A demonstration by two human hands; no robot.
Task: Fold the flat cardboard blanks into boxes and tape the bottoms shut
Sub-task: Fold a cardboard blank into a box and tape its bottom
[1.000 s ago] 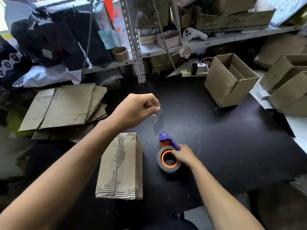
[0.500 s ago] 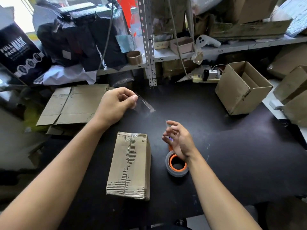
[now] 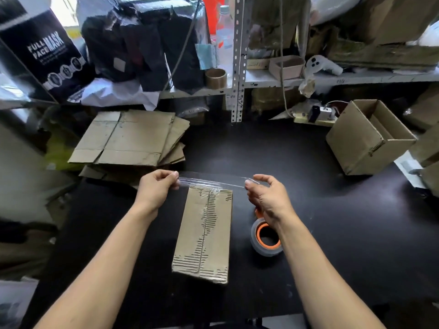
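Observation:
A folded cardboard box (image 3: 204,233) lies bottom-up on the black table (image 3: 332,222), its torn surface showing corrugation along the centre seam. A clear strip of tape (image 3: 211,179) is stretched level just above the box's far end. My left hand (image 3: 158,188) pinches the strip's left end. My right hand (image 3: 267,198) pinches its right end between thumb and fingers. The tape roll (image 3: 266,238) with an orange core lies flat on the table right of the box, partly under my right wrist.
A stack of flat cardboard blanks (image 3: 130,138) lies at the back left. An open finished box (image 3: 370,136) stands at the back right, with more boxes (image 3: 427,148) at the right edge. Cluttered shelves (image 3: 308,79) run along the back.
My right hand left the tape roll and took the strip's free end. Both hands moved over the box's far end, with the strip now stretched between them.

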